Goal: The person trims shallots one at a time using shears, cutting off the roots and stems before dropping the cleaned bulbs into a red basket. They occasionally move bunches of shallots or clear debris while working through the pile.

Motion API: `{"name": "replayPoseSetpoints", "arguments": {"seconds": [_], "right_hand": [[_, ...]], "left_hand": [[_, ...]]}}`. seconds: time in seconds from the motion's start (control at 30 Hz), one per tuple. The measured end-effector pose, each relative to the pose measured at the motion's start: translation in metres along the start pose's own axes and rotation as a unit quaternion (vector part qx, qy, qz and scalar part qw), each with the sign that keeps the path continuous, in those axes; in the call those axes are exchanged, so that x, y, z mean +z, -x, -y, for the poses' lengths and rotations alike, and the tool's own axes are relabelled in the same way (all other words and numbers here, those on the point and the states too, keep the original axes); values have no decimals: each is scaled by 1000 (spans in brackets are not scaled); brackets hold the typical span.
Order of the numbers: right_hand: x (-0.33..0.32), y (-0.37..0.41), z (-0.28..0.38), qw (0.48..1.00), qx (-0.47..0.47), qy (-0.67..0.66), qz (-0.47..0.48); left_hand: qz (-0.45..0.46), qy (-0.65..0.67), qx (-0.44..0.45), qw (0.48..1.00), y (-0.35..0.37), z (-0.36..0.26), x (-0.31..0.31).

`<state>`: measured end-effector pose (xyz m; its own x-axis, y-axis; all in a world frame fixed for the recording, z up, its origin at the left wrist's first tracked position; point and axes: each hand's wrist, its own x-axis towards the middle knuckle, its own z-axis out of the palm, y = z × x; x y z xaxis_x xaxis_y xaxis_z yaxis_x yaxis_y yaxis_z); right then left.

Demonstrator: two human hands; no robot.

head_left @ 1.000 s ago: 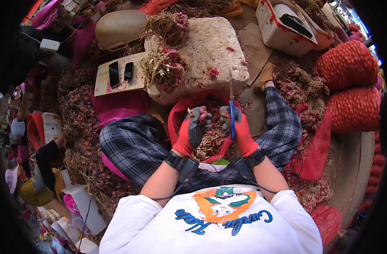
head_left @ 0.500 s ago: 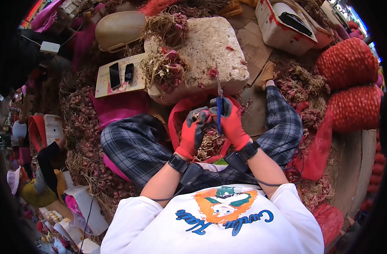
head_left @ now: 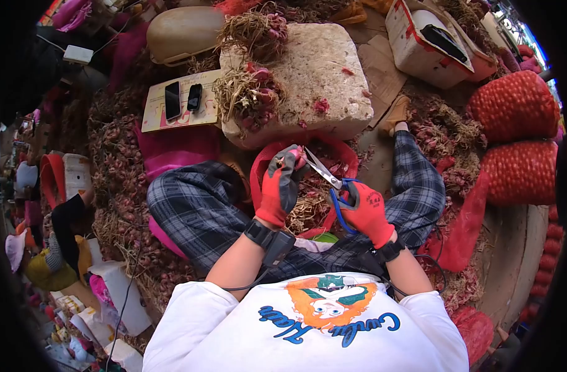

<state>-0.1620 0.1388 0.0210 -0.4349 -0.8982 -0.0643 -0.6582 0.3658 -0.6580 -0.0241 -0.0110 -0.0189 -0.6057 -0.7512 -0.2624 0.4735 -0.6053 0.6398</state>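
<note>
My left hand (head_left: pixel 279 186), in a red and grey work glove, is closed around a small pink shallot (head_left: pixel 300 157). My right hand (head_left: pixel 365 206) wears a matching glove and grips blue-handled scissors (head_left: pixel 324 170). Their blades are slightly parted, with the tips right at the shallot. Beneath both hands, between my legs, is a red-rimmed container (head_left: pixel 256 177) with dry stalks and trimmings (head_left: pixel 308 211) in it. Just beyond it, a worn foam block (head_left: pixel 320 68) bears two bunches of dried shallots (head_left: pixel 251 96) along its left side.
A board (head_left: pixel 153 115) with a phone (head_left: pixel 172 100) and a small black device (head_left: pixel 194 97) lies left of the block. Heaped shallots (head_left: pixel 113 161) spread along my left. Full red mesh sacks (head_left: pixel 513 105) and a white foam box (head_left: pixel 420 53) stand to the right.
My right hand has moved right and toward me, and the scissors have swung from pointing away to pointing left at the shallot. My left hand has risen slightly with the shallot.
</note>
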Motion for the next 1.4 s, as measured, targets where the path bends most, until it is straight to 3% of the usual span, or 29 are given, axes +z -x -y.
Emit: {"name": "replayPoseSetpoints", "arguments": {"seconds": [0.23, 0.33, 0.43, 0.63, 0.83, 0.93, 1.03, 1.4], "right_hand": [[-9, -1, -4, 999, 1, -34, 37], [-5, -1, -14, 992, 42, -102, 67], [-10, 3, -9, 1000, -21, -23, -1], [-7, 4, -14, 998, -48, -4, -42], [-14, 4, -18, 991, -46, 125, 24], [-12, 4, -25, 994, -53, 90, 27], [-5, 5, -25, 985, 11, -148, 84], [-6, 5, -11, 999, -24, 23, -16]], "left_hand": [[18, -78, 19, 997, 6, 1, 2], [13, -74, 3, 997, 6, 1, 3], [-6, -74, 8, 997, 5, 2, 2], [1, -68, 10, 998, 1, 3, -2], [-8, -64, 6, 998, 2, 3, -8], [2, -50, -6, 999, 4, 0, -2], [19, -14, -26, 999, 5, -2, 1], [48, -58, 10, 997, 1, 9, -7]]}}
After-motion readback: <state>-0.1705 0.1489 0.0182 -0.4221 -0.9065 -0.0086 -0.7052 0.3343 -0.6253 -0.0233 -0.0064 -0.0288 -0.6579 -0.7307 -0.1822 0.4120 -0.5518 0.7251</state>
